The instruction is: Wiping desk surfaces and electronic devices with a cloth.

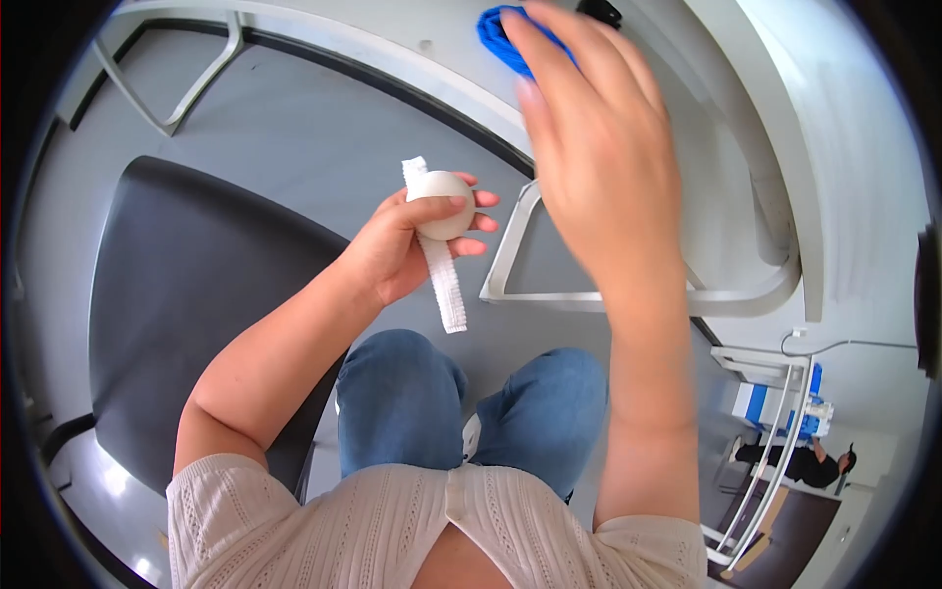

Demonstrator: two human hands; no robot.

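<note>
My left hand (394, 239) is in the middle of the view, above my knees. Its thumb presses a smooth, round, off-white object (447, 221) against the fingers. A white pleated strip (445, 287), like a folded disposable cap, runs under that object and hangs out at both ends of the grip. My right hand (600, 140), blurred, is raised at the top of the view. Its thumb and fingers overlap a blue ribbed, rolled-looking item (494, 44) over a white surface. Whether they grip it, I cannot tell.
A black chair seat (199, 294) stands to my left. White metal frame legs (508, 243) rise from the grey floor (316, 125) ahead. A small black object (600, 11) sits behind my right hand. Far right, a person (802, 464) in dark clothes is near blue-and-white equipment (809, 416).
</note>
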